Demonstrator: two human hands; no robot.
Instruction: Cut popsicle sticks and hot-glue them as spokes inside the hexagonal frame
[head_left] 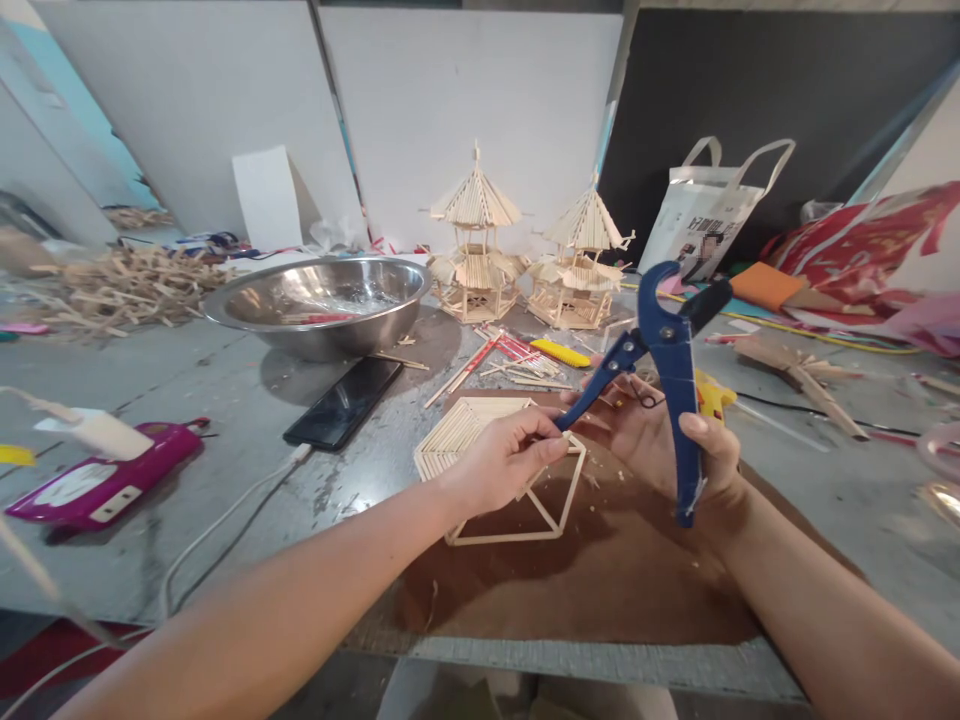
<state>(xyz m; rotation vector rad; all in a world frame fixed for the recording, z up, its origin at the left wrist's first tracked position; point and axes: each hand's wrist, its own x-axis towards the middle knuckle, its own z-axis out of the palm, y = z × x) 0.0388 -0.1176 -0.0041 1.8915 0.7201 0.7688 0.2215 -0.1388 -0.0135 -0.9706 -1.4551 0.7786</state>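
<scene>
A blue cutter (679, 390) with two handles stands raised over the brown mat (622, 590). My right hand (660, 440) holds its long handle between thumb and palm, with other fingers spread behind. The fingers of my left hand (517, 450) pinch the end of its other handle. Below my left hand lies a six-sided frame of pale sticks (510, 538), its far left part filled with rows of sticks; my hand hides some of it. Partly hidden behind my right hand is a yellow tool (714, 393).
Two stick pagodas (478, 250) stand at the back, with loose sticks and a yellow knife (560, 352) before them. A steel bowl (322, 305), a phone (343, 403) on a cable and a purple power strip (112, 475) are on the left. A white bag (697, 220) stands back right.
</scene>
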